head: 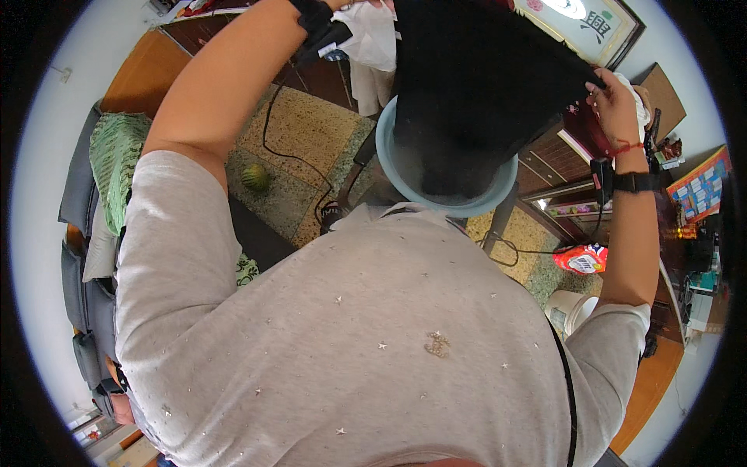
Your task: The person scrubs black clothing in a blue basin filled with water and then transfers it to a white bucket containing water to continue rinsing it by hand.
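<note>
A large black cloth (pixel 478 76) is spread between my raised hands, its lower part hanging into a light blue round basin (pixel 392 169). My right hand (pixel 613 105) pinches the cloth's right corner between thumb and fingers. At the top edge, my left hand (pixel 379 3) is mostly cut off, with its fingers at the cloth's upper left side. The cloth's upper edge runs out of view, and its folds hide part of the basin's inside. A white cloth (pixel 370 38) hangs just below my left hand.
Dark stool legs (pixel 502 219) stand under the basin. A black cable (pixel 292 154) crosses the tiled floor near a green striped watermelon (pixel 255 177). A red packet (pixel 580 258) and a white bucket (pixel 569 309) are at the right. Dark cabinets (pixel 543 166) stand beyond the basin; a grey sofa (pixel 76 169) is left.
</note>
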Demonstrator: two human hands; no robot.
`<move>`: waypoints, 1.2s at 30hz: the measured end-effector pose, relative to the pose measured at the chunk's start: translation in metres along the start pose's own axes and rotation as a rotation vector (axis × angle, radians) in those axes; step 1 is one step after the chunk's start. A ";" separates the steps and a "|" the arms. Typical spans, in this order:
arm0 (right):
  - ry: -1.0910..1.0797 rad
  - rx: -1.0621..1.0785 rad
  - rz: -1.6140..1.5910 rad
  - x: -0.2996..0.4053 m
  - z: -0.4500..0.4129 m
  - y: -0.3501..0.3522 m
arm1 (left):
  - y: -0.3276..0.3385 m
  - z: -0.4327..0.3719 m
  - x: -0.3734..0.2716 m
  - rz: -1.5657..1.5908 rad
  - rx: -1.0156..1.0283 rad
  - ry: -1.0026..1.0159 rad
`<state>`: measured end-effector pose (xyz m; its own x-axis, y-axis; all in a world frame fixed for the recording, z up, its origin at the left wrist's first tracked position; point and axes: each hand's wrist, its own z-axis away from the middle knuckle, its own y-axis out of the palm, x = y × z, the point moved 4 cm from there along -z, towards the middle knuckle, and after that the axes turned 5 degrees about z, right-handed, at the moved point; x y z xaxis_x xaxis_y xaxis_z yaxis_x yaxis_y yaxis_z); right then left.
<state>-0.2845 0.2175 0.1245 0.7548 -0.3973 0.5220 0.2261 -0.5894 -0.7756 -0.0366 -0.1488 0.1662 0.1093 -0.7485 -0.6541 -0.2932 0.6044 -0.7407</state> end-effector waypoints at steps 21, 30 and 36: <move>-0.287 0.247 0.010 0.008 0.162 0.105 | 0.146 0.124 0.085 0.142 0.451 0.164; 0.402 0.534 -0.365 -0.074 0.150 0.189 | 0.201 0.098 0.132 0.290 0.492 -0.376; 0.142 0.139 -0.013 -0.066 0.087 0.223 | 0.243 0.036 0.147 -0.170 0.064 -0.029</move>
<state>-0.2306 0.1735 -0.1138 0.6588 -0.4916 0.5694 0.3252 -0.4964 -0.8049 -0.0580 -0.1023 -0.1151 0.1795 -0.8339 -0.5219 -0.2075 0.4865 -0.8487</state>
